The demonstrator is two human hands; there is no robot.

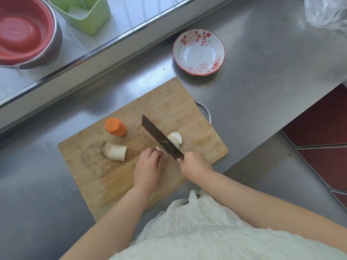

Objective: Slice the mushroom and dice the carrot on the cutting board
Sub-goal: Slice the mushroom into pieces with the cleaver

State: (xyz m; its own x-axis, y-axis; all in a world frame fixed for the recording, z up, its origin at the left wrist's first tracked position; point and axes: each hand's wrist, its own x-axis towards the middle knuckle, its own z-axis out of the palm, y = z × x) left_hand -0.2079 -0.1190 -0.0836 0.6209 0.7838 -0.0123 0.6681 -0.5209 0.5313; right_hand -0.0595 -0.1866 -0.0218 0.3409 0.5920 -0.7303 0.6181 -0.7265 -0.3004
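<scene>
Head view looks down on a bamboo cutting board lying askew on the steel worktop, its metal handle toward the far right edge. The right hand is wrapped tight round the handle of a dark cleaver, the blade angled away across the board and set down into the piece of king oyster mushroom being sliced. The left hand curls over that piece, fingers bent down on it just beside the blade, most likely to pin it and guide the slice width; how much mushroom is left under the fingers cannot be seen. On the far side of the blade lie the cut slices, fallen clear of the knife. Toward the board's left side rests the mushroom base, still whole, and just beyond it stands the carrot stub, cut face up, parked out of the blade's path and not yet diced. A floral bowl sits on the worktop past the board's far corner, probably to take the cut pieces. By my reading the task is early: part of the mushroom sliced, the rest and the carrot waiting.
</scene>
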